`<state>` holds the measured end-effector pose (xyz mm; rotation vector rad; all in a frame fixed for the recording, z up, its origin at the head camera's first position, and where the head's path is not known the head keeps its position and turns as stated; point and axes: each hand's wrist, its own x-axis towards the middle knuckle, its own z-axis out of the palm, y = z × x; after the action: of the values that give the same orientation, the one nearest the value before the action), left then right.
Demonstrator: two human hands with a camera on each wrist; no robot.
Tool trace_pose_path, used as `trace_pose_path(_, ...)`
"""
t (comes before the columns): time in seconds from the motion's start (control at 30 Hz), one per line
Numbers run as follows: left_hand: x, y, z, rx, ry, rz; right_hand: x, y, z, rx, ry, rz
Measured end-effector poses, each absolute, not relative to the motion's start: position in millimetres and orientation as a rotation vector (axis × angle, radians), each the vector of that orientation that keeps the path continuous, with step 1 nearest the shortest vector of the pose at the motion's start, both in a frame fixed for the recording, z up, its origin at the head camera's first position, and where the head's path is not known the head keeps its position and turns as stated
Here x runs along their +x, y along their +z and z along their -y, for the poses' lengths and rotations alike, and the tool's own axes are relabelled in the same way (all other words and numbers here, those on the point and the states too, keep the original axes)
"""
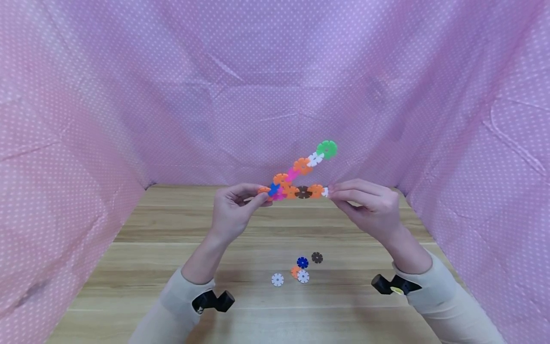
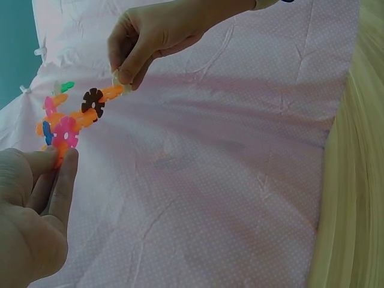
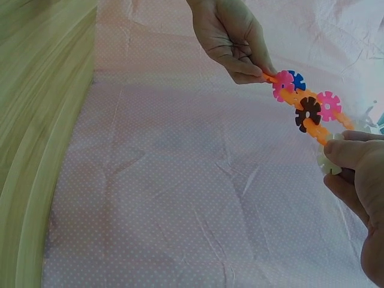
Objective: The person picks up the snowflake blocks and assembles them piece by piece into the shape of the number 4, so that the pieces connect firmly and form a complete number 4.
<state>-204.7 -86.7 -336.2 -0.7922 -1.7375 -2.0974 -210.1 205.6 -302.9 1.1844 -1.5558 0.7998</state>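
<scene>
Both hands hold up a V-shaped chain of interlocking notched discs [image 1: 303, 192] above the table. My left hand [image 1: 232, 208] pinches the orange disc [image 1: 264, 190] at the joined end, beside a blue disc [image 1: 274, 189] and a pink one [image 2: 65, 133]. At the other end of the lower branch, my right hand [image 1: 369, 203] pinches a white disc [image 3: 329, 161], partly covered by the fingers. An orange disc [image 1: 316, 191] and a brown disc [image 3: 308, 114] sit along that branch. The upper branch slants up to the right and ends in a green disc [image 1: 327, 149].
On the wooden table [image 1: 172, 248] lie several loose discs: a white one [image 1: 277, 280], a dark blue one [image 1: 302, 262], a brown one [image 1: 317, 257], and another white disc [image 1: 303, 276] overlapping an orange one [image 1: 294, 272]. Pink dotted cloth [image 1: 275, 105] surrounds the table at the back and sides.
</scene>
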Motion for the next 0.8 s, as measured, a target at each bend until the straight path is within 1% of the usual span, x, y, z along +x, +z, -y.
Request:
trace_pose_path(0.13,-203,-336,83,-0.805,-2.157,1.719,-211,-303,-205,1.175,0.81,1.542)
trace_pose_path(0.3,-199,-335,73,-0.886,-2.268,1.697,-211,-304,-202,1.143,0.81,1.533)
trace_pose_path(0.43,-198,-335,60,-0.952,-2.329,1.694,-210,-304,-201,1.17,0.808,1.522)
trace_pose_path(0.57,-198,-337,51,-0.994,-2.275,1.775,-209,-303,-200,1.223,0.823,1.483)
trace_pose_path(0.8,-200,-334,49,-0.977,-2.115,1.911,-208,-297,-202,1.379,0.887,1.408)
